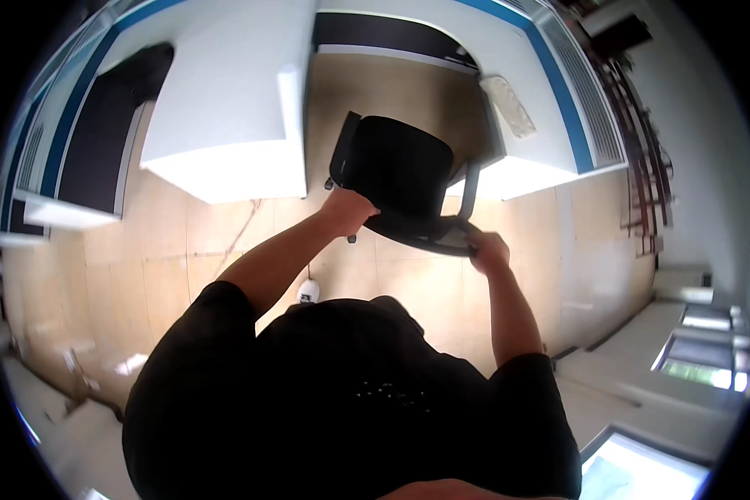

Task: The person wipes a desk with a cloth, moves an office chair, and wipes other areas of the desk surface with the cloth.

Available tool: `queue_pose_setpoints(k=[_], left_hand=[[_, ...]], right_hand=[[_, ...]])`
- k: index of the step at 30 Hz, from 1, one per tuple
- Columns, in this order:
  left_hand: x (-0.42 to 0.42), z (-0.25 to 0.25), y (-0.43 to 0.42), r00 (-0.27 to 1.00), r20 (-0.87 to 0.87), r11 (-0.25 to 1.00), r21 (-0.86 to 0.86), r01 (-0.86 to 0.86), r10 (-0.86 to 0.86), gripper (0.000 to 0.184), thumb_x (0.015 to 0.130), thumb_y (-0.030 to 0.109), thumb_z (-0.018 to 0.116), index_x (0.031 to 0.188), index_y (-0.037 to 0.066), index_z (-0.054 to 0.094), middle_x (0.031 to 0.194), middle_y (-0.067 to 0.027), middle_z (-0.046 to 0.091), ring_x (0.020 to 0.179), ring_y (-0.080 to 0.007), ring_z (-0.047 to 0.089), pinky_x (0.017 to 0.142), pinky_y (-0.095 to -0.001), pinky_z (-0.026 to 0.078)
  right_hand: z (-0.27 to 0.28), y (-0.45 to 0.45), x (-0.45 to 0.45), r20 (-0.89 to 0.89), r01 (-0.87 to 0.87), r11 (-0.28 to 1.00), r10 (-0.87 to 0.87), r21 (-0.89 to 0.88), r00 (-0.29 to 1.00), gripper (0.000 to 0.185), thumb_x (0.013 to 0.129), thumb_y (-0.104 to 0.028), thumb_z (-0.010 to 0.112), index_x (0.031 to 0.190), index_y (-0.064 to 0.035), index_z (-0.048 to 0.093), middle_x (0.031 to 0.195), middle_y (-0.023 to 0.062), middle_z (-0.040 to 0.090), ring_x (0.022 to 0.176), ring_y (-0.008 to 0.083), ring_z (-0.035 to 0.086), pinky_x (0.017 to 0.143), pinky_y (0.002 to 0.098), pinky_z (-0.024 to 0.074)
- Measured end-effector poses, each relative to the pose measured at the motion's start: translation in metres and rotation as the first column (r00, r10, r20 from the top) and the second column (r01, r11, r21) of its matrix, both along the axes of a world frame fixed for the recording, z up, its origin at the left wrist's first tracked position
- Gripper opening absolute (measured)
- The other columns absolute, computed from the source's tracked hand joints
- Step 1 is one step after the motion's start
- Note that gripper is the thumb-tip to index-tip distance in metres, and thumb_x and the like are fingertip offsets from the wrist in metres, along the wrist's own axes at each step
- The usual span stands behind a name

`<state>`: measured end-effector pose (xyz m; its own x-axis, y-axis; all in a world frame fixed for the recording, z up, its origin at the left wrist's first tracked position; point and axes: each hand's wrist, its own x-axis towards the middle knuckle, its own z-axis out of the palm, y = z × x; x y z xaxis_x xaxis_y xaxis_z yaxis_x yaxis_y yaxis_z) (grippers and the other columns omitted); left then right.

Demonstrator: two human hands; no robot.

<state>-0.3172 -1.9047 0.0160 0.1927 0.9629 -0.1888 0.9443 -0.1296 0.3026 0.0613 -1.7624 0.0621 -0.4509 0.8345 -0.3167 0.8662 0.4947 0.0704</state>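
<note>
A black office chair (400, 162) with armrests stands in front of me, its seat between two white desk sections. My left hand (348, 212) is closed on the left end of the chair's curved backrest. At the backrest's right end, my right hand (488, 251) grips the edge near the right armrest. Small casters show below the chair on its left side. The fingertips of both hands are partly hidden by the backrest.
A white desk (217, 92) with a side panel is at the left. Another white desk (537, 100) with a blue-edged partition stands at the right, a pale flat object (508, 106) on it. Tan floor (408, 279) surrounds the chair. A window (700, 373) is at the far right.
</note>
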Motion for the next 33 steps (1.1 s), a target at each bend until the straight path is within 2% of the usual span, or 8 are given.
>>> queue_pose_setpoints(k=[6,16,18,22,26,29,31,33], left_hand=[[-0.052,-0.001,0.127,0.999,-0.032,1.0,0.013,0.006,-0.005,0.055,0.09,0.003,0.06,0.138,0.026,0.073,0.134,-0.0041,0.074,0.123,-0.0293,0.07,0.104,-0.0426,0.056],[-0.011,0.011,0.278,0.948,-0.262,0.964,-0.142,-0.224,0.182,0.047,0.097,0.013,0.06,0.139,0.032,0.073,0.13,-0.0061,0.075,0.121,-0.0306,0.071,0.101,-0.0462,0.058],[-0.002,0.017,0.297,0.934,-0.237,0.944,-0.134,-0.303,0.266,0.047,0.099,0.013,0.057,0.139,0.032,0.073,0.131,-0.0061,0.074,0.123,-0.0301,0.07,0.101,-0.045,0.058],[-0.021,0.014,0.335,0.907,-0.181,0.908,-0.117,-0.403,0.38,0.047,0.099,0.014,0.056,0.139,0.033,0.073,0.135,-0.0042,0.073,0.125,-0.0298,0.069,0.102,-0.0444,0.057],[-0.092,0.013,0.385,0.861,-0.244,0.867,-0.118,-0.484,0.447,0.05,0.094,0.014,0.062,0.138,0.038,0.072,0.137,-0.0013,0.073,0.129,-0.0261,0.068,0.105,-0.0428,0.057],[-0.143,0.042,0.423,0.862,-0.272,0.863,-0.16,-0.479,0.428,0.052,0.094,0.015,0.063,0.14,0.038,0.07,0.136,-0.0013,0.074,0.129,-0.0262,0.068,0.104,-0.0446,0.057],[-0.156,0.074,0.464,0.888,-0.411,0.852,-0.37,-0.369,0.206,0.057,0.096,0.019,0.065,0.15,0.037,0.062,0.141,-0.0059,0.07,0.13,-0.0304,0.067,0.103,-0.0466,0.058],[-0.146,0.052,0.506,0.934,-0.264,0.932,-0.207,-0.297,0.239,0.062,0.098,0.028,0.067,0.158,0.034,0.052,0.142,-0.0117,0.068,0.129,-0.0347,0.067,0.103,-0.0474,0.058]], right_hand=[[0.015,0.108,-0.05,-0.025,0.1,0.994,-0.101,-0.044,0.995,0.029,0.092,-0.023,0.067,0.116,-0.0307,0.081,0.114,0.0069,0.078,0.115,0.0309,0.071,0.097,0.0447,0.0593],[-0.01,0.351,-0.046,-0.159,-0.198,0.97,0.219,0.139,0.963,0.029,0.092,-0.019,0.064,0.112,-0.0321,0.081,0.112,0.0053,0.078,0.111,0.0327,0.072,0.094,0.0436,0.0585],[0.0,0.399,-0.061,-0.028,-0.206,0.976,0.205,-0.067,0.978,0.042,0.092,-0.015,0.07,0.127,-0.0363,0.078,0.125,0.0057,0.073,0.127,0.0295,0.064,0.104,0.0411,0.0558],[-0.019,0.463,-0.091,-0.098,-0.24,0.969,0.234,-0.064,0.967,0.043,0.093,-0.013,0.069,0.127,-0.0367,0.079,0.125,0.0061,0.073,0.128,0.0307,0.064,0.107,0.0402,0.0549],[-0.015,0.493,-0.159,-0.111,-0.324,0.946,0.325,0.024,0.939,0.033,0.086,-0.028,0.078,0.119,-0.035,0.08,0.12,0.0039,0.077,0.12,0.0307,0.069,0.102,0.043,0.0574],[-0.027,0.509,-0.208,-0.276,-0.342,0.935,0.354,0.092,0.894,0.038,0.08,-0.03,0.083,0.118,-0.0315,0.08,0.123,0.003,0.074,0.126,0.0306,0.064,0.105,0.0437,0.0568],[-0.03,0.525,-0.237,-0.416,-0.331,0.933,0.36,0.143,0.835,0.038,0.079,-0.027,0.082,0.117,-0.0276,0.081,0.125,0.0029,0.07,0.129,0.031,0.06,0.107,0.0434,0.0565],[-0.016,0.55,-0.281,-0.322,-0.305,0.947,0.321,0.1,0.891,0.041,0.08,-0.03,0.083,0.12,-0.0278,0.079,0.128,0.0015,0.07,0.128,0.0291,0.061,0.106,0.0427,0.0569]])
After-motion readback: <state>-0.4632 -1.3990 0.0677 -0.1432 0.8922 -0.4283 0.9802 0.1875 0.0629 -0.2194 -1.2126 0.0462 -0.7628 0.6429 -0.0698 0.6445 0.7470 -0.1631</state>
